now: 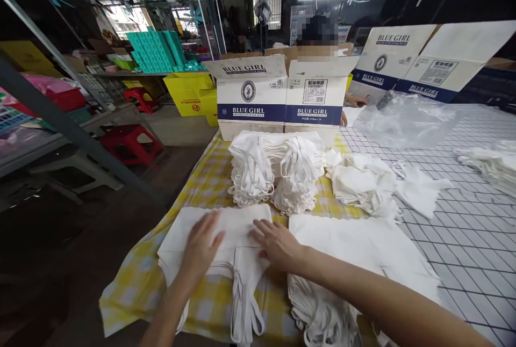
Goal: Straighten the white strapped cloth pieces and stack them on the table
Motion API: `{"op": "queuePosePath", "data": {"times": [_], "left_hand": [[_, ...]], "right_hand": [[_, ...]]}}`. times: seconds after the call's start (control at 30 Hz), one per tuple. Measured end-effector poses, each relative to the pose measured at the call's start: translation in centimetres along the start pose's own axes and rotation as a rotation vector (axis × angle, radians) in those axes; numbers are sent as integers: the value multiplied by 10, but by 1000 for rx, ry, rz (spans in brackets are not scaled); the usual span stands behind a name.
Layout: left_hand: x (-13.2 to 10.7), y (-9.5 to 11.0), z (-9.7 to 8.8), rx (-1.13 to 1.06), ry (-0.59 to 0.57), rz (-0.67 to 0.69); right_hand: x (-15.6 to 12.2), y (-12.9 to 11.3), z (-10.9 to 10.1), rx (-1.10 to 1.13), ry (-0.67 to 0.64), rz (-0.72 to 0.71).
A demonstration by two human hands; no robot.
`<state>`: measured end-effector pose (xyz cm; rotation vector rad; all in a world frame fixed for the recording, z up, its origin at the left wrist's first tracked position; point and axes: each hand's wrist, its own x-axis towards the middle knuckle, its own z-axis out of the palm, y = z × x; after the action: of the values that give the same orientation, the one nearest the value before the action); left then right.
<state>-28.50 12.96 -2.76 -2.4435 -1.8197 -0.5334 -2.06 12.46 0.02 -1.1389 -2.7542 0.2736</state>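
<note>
A small stack of white cloth pieces with long straps [231, 223] lies on the table in front of me, its straps hanging toward me. They look like tote bags, though the frame does not settle the kind. My left hand [203, 239] rests flat on the left part of the stack, fingers stretched. On its right part lies my right hand [278, 242], also flat with fingers apart. Neither hand grips anything. A thicker stack of the same cloth [342, 234] sits beneath my right forearm. Behind my hands stands a tall folded pile [278, 161] with bunched straps facing me.
A yellow checked cloth [205, 191] covers the near table; a black-grid white cover [455, 239] lies right. Crumpled white cloth [363, 180] and clear plastic [407, 121] are there too. An open carton [250, 105] stands behind, with a person beyond it. Red stools [131, 143] stand left.
</note>
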Motion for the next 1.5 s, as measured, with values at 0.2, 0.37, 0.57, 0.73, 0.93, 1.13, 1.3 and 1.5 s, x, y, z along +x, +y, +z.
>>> {"op": "queuePosePath", "data": {"times": [0.2, 0.37, 0.57, 0.73, 0.93, 1.13, 1.3, 1.5], "left_hand": [[-26, 33, 13, -182, -453, 141], [-17, 37, 8, -204, -523, 102], [-11, 40, 17, -150, -507, 87], [-3, 79, 8, -245, -267, 45], [-2, 191, -8, -436, -257, 72], [-19, 272, 10, -240, -331, 116], [-24, 285, 26, -151, -357, 58], [-20, 274, 17, -328, -464, -19]], "right_hand": [[-29, 9, 1, 11, -183, -72], [-8, 18, -3, 17, -51, 26], [-27, 26, -21, 65, -12, 61], [-114, 55, -66, 298, 238, 325], [-240, 99, -82, 368, 444, 861], [-281, 70, -63, 425, 409, 985], [-262, 49, -41, 272, 361, 991], [-245, 46, -36, 13, 186, 1030]]}}
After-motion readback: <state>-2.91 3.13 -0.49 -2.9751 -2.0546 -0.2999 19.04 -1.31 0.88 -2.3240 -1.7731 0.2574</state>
